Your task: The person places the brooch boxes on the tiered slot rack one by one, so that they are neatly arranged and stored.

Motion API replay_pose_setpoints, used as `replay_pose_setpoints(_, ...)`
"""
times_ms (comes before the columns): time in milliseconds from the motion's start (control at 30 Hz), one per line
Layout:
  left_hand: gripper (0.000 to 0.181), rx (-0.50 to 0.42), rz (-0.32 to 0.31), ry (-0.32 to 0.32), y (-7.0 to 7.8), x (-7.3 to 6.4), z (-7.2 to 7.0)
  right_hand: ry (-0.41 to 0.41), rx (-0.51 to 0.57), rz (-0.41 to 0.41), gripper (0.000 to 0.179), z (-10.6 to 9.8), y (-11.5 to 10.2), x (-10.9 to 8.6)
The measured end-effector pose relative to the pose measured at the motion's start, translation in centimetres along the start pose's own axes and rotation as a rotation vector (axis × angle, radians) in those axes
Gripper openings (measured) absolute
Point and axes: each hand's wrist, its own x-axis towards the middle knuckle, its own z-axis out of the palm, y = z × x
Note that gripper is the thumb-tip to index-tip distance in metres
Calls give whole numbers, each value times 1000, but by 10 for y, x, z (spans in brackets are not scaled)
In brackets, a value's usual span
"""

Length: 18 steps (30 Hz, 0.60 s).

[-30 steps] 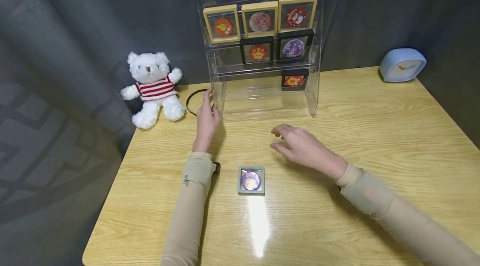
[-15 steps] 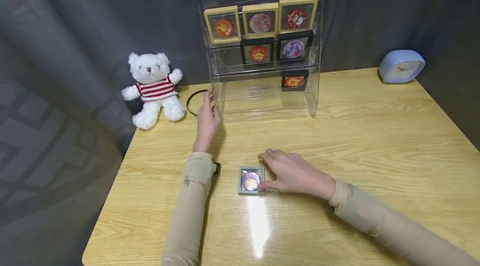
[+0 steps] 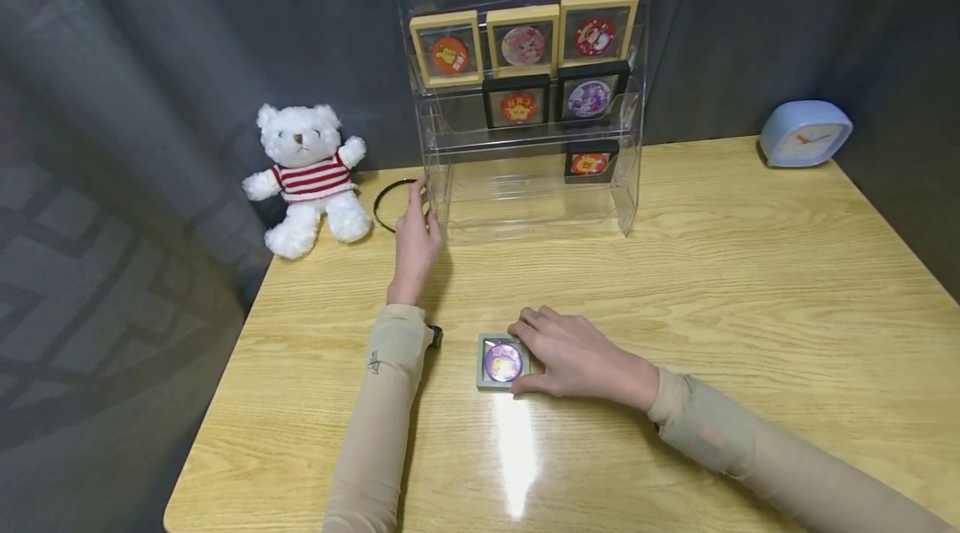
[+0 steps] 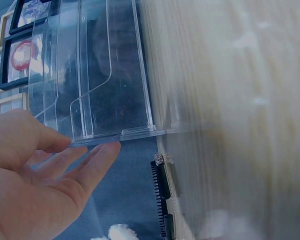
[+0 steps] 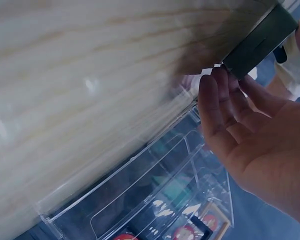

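My right hand (image 3: 581,356) pinches a small grey square display frame (image 3: 480,364) between thumb and fingertips. Inside the frame is a round purple badge, and in the head view it lies flat on the table. The right wrist view shows the frame's dark edge (image 5: 260,44) between the fingers and thumb. My left hand (image 3: 417,245) reaches to the lower left side of a clear tiered display rack (image 3: 525,138). With fairly straight fingers (image 4: 102,162), it touches the outer side panel (image 4: 107,138). Several yellow and black framed badges stand on the rack's tiers.
A white teddy bear (image 3: 307,174) in a striped shirt sits left of the rack. Between them lies a black toothed headband (image 3: 381,203). A blue clock (image 3: 806,134) stands at the back right of the wooden table (image 3: 750,266). Dark curtain (image 3: 187,57) hangs behind.
My right hand has come down and left, from above the table onto the grey frame, and its fingers have closed on the edges. The left hand has stayed at the rack.
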Motion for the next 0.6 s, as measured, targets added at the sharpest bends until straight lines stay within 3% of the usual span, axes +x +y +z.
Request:
replay_pose_setpoints(333, 57, 16, 11, 9, 0, -1, 0, -16, 121, 63, 76, 1, -4, 1)
replay_pose_setpoints(600, 57, 11, 12, 4, -1, 0, 0, -14, 184, 64, 92, -1, -4, 2)
